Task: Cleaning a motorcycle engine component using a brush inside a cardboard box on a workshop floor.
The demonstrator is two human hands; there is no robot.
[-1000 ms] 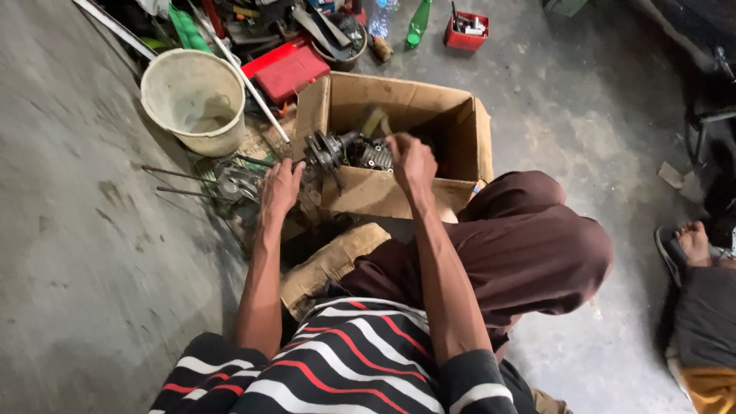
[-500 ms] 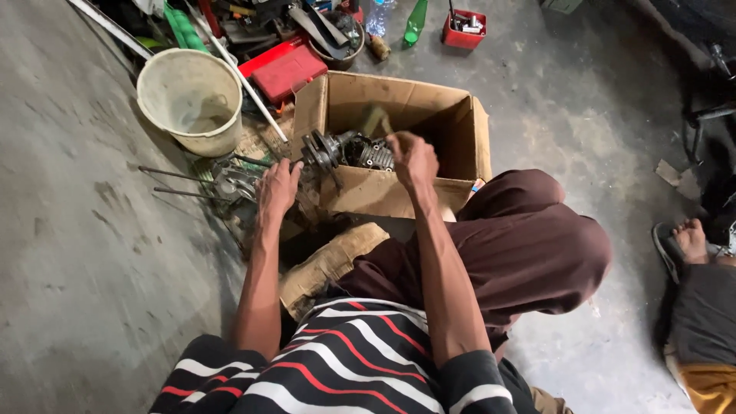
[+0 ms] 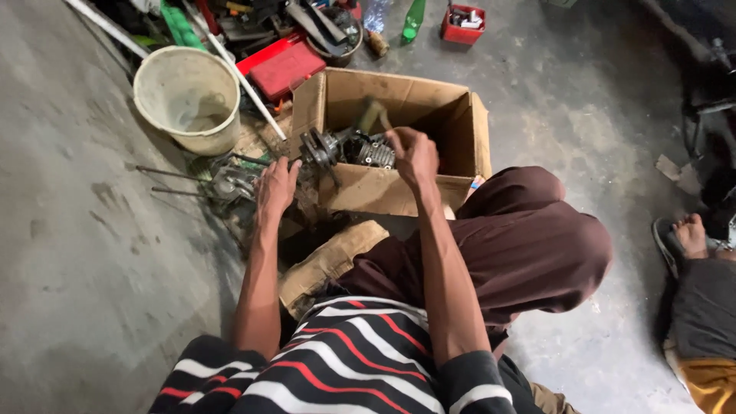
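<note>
- Concrete floor [image 3: 84, 253]: we sit low on it, knees up, work pulled in close.
- Cardboard box [image 3: 468, 126]: open top, near wall directly in front of us; it props the part at working height.
- Pale bucket [image 3: 188, 96]: left of the box, parked clear of the work.
- Red case [image 3: 287, 65]: behind the box among loose tools, well apart from our hands.
- Metal engine part [image 3: 345, 147]: sits on the box's near-left edge, half inside.
- Our right hand [image 3: 412, 157]: grip clenched on a blurred tool handle [image 3: 374, 116], raised just above the part.
- Our left hand [image 3: 274, 188]: fingers spread flat at the part's left end, probably steadying it; grip released, nothing grasped.
</note>
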